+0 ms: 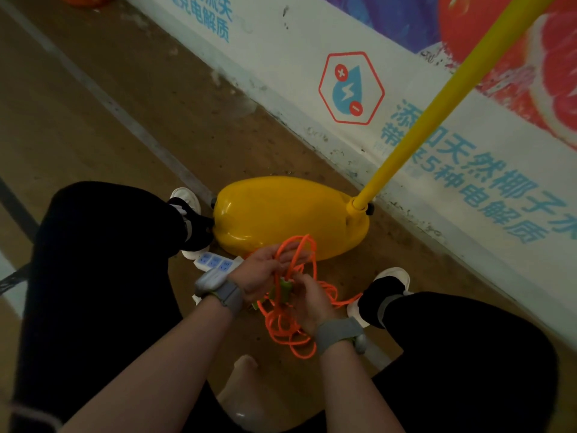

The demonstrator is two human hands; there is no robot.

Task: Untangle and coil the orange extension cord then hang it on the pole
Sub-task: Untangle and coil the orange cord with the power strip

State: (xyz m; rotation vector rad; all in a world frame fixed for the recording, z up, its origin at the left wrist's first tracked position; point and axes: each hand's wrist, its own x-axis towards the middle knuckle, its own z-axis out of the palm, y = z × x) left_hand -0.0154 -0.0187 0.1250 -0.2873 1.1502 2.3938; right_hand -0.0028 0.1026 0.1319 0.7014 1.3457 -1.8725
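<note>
Floor (pixel 109 120) with pole base (pixel 281 214), power strip (pixel 215 262)

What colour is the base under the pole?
Glossy yellow base, matching the yellow pole. It shows best in the head view, which is the only view.

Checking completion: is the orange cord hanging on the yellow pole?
No, the left hand and right hand hold the orange cord, tangled, off the yellow pole.

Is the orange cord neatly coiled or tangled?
Tangled: the orange cord hangs in loose, crossing loops from the left hand and right hand.
</note>
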